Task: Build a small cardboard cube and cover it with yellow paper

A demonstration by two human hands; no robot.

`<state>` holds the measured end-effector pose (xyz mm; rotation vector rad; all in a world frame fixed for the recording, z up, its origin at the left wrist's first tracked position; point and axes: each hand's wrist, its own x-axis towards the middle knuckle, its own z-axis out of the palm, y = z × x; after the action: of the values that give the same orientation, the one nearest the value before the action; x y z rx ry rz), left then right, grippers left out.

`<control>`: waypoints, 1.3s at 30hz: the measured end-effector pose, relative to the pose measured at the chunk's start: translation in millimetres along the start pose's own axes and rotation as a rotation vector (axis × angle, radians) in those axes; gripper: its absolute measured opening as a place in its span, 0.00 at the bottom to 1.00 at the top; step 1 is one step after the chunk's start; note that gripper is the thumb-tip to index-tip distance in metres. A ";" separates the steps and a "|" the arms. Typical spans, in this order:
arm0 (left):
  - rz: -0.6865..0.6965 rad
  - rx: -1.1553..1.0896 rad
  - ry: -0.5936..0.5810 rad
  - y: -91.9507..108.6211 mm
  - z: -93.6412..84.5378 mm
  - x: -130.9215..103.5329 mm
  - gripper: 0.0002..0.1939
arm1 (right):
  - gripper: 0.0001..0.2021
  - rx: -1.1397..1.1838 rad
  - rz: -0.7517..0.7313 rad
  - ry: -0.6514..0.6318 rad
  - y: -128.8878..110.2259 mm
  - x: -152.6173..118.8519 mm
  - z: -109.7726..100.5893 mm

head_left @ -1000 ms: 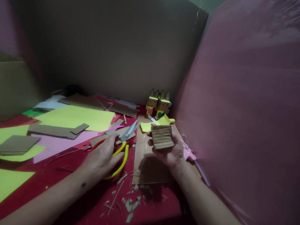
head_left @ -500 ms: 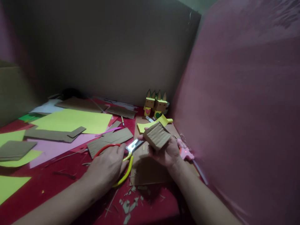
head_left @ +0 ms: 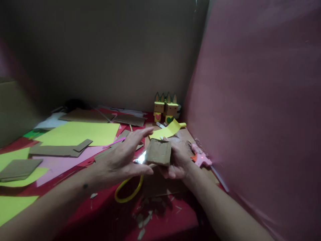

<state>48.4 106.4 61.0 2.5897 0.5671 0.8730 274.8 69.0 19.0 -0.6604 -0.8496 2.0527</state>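
A small cardboard box (head_left: 158, 152) is in my right hand (head_left: 182, 159), whose fingers grip it from the right side and below. My left hand (head_left: 120, 152) is just left of the box with thumb and fingers spread apart, holding nothing. Under and behind that hand lie the scissors (head_left: 129, 197); their yellow handle loop and a glint of the blades show, while the rest is hidden. A piece of cardboard (head_left: 160, 185) lies beneath the hands on the red-covered table (head_left: 175, 222).
Cardboard scraps (head_left: 141, 221) litter the front. A pink glue gun (head_left: 200, 155) with a red light lies near the pink wall. Two cardboard figures (head_left: 171, 109) stand at the back behind a curled yellow paper strip (head_left: 168, 130). Yellow sheets (head_left: 82, 132) and cardboard pieces (head_left: 21, 169) cover the left.
My left hand has let go of the scissors, which now lie on the table, and has opened beside the box. My right hand has turned the box to another face.
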 end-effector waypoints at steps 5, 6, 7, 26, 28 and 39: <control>-0.042 -0.054 0.040 5.0 13.8 -0.6 0.26 | 0.34 -0.098 0.009 -0.007 3.6 -1.1 11.5; -0.058 -0.050 0.051 6.8 14.7 -1.2 0.25 | 0.34 -0.114 -0.054 0.035 4.8 -1.3 15.3; -0.072 -0.038 0.071 8.0 15.2 -1.8 0.25 | 0.33 -0.130 -0.133 0.097 6.0 -1.6 18.9; 0.045 0.348 0.203 -3.6 30.9 -15.7 0.30 | 0.18 -0.734 -0.788 0.546 14.1 -16.1 37.5; 0.031 0.339 0.232 -4.3 30.6 -15.8 0.30 | 0.18 -0.703 -0.768 0.587 12.6 -16.7 38.2; 0.070 0.300 0.274 -4.2 33.6 -17.4 0.27 | 0.29 -0.272 -0.480 0.476 15.4 -6.9 33.6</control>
<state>55.9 95.2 25.3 2.7876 0.7356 1.2661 247.9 45.0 29.9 -0.9406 -0.9013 1.2911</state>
